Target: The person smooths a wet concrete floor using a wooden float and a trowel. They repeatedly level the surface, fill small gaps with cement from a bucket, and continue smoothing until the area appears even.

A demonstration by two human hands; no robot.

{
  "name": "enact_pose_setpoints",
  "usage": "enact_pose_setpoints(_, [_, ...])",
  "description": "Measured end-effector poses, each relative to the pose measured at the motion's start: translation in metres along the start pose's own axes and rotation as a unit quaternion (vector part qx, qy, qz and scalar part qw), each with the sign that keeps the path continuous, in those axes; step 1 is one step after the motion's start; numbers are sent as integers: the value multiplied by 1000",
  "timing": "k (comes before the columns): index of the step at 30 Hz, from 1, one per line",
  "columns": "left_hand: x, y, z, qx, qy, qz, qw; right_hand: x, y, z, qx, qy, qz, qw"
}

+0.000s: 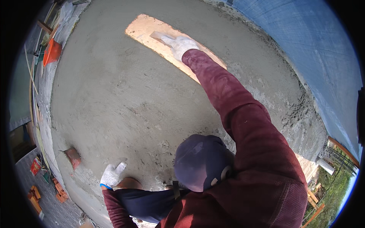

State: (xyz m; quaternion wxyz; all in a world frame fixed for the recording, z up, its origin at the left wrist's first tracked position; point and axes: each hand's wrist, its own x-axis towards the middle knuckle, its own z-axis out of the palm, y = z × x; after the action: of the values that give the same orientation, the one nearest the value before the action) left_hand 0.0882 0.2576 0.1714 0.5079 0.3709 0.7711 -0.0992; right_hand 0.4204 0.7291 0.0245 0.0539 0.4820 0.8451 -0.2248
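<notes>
My right arm, in a dark red sleeve, stretches far forward over wet grey mortar (110,110). In its white knit glove, my right hand (181,46) is closed round the raised handle of a long, pale wooden float (142,28). The float lies flat on the mortar, slanting from far left to near right. My left hand (111,175), gloved in white with a blue cuff, is low at the left beside my bent, dark-clothed leg. One finger or thumb sticks out from the others, with a greyish tip, and I see nothing held there.
A reddish square piece (73,157) sits in the mortar at the left. Beyond that edge are an orange-red tub (52,52) and orange bricks (60,191). Blue sheeting (304,45) borders the right. A dark cap (201,161) covers part of the middle; a white pipe (326,166) juts out lower right.
</notes>
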Motion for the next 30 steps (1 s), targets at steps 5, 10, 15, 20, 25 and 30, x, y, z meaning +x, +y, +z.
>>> enact_pose_setpoints(5, [-11,31,-27,-243,73,129,959,-195,52,44,20,41,-23,999])
enact_pose_setpoints(10, [-100,14,12,-324,81,37,942,-349,105,88,18,-69,33,997])
enact_pose_setpoints(15, [-67,73,-42,-225,112,129,959,-145,62,25,-21,30,-3,999])
enact_pose_setpoints(20, [74,176,-109,-172,68,322,929,-10,43,-15,22,52,75,996])
enact_pose_setpoints(25, [56,100,-138,-126,110,217,962,-158,115,15,1,111,126,986])
enact_pose_setpoints(30, [-52,-64,-75,-188,331,30,924,-394,201,76,-57,62,305,949])
